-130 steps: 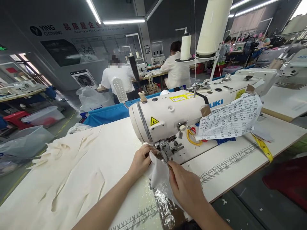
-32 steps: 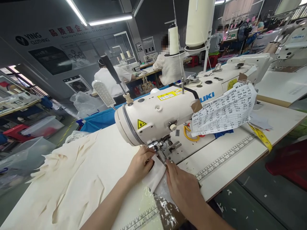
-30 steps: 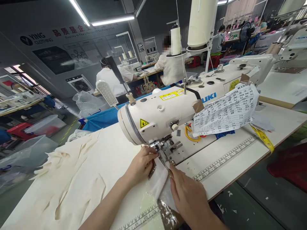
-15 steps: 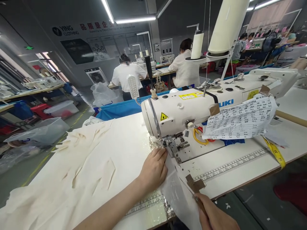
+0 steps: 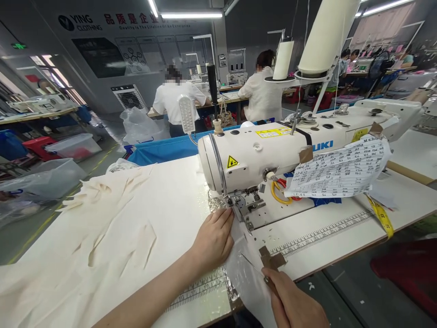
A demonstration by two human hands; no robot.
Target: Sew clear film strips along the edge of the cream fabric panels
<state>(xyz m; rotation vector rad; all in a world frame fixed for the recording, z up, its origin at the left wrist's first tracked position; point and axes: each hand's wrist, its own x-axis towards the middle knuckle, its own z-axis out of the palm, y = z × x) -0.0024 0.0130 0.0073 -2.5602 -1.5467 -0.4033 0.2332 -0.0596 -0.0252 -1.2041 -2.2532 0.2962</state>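
Just near the presser foot (image 5: 246,210) of the sewing machine (image 5: 259,157), the left hand (image 5: 213,239) lies spread flat, pinning the white fabric piece (image 5: 246,269) to the table (image 5: 164,200), while the right hand (image 5: 295,303) grips a thin tool (image 5: 254,265) over it

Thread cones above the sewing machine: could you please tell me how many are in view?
2. The large thread cone stands at upper right; the smaller thread cone stands left of it. Others may be out of frame.
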